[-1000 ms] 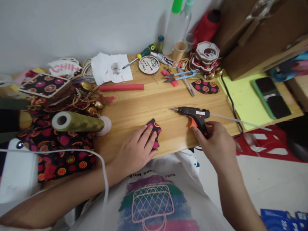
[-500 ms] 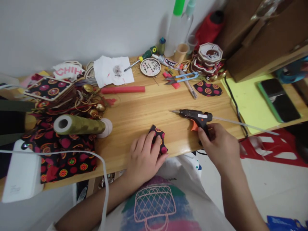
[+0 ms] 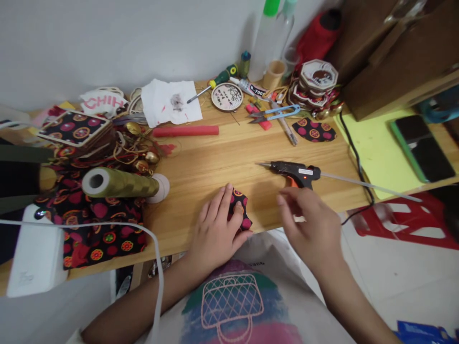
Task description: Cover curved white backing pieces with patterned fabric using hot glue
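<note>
My left hand [image 3: 218, 228] rests at the table's front edge, its fingers and thumb holding a small black patterned fabric piece [image 3: 245, 208] against the wood. Part of the fabric is hidden under the fingers. My right hand [image 3: 311, 223] is off the table's near edge with its fingers loosely apart and nothing seen in them. Just beyond it lies a black glue gun [image 3: 292, 169], nozzle to the left, its small light lit red. A clear glue stick [image 3: 362, 183] sticks out of its back end.
On the left are a roll of olive ribbon [image 3: 120, 184], patterned cloth [image 3: 107, 243] and a white power bank [image 3: 36, 260] with a cable. Blue thread snips [image 3: 278, 113], a fan-shaped fabric piece [image 3: 315, 130] and a red stick [image 3: 186, 130] lie farther back. A phone [image 3: 423, 148] lies at right.
My right hand has let go of the glue gun and moved left, toward the fabric. The gun now lies on the table. My left hand stays on the fabric piece.
</note>
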Demonstrator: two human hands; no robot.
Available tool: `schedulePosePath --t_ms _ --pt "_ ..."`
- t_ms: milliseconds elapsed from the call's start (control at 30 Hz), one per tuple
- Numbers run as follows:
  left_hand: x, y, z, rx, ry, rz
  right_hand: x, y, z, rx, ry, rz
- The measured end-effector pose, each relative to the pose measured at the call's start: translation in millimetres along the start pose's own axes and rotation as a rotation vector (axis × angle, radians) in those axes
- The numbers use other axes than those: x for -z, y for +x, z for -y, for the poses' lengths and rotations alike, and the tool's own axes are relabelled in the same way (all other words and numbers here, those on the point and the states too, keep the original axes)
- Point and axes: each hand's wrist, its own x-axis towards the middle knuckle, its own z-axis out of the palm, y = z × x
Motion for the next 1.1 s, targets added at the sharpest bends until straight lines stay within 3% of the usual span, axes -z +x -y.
schedulePosePath --t_ms 133,333,667,867,1100 --pt "0.2 -1.7 2.8 0.000 -0.019 0.015 -20.2 7.1 15.0 0.136 -0.019 0.136" --pt "-2.1 -9.7 6.8 -0.031 -0.040 0.035 -40.6 19.4 23.5 0.111 -0.107 0.326" --pt "-1.0 -24.9 11.7 -0.109 -0.056 -0.039 -44.4 40.0 23.8 0.167 0.024 0.538" --pt "-3.1 -33.2 17.0 -0.197 -0.026 -0.157 -44.9 44.6 21.5 0.139 0.164 0.567" --pt "-3.9 -40.1 21.9 -0.222 -0.165 -0.266 -39.6 40.9 18.6 0.246 0.209 0.627"
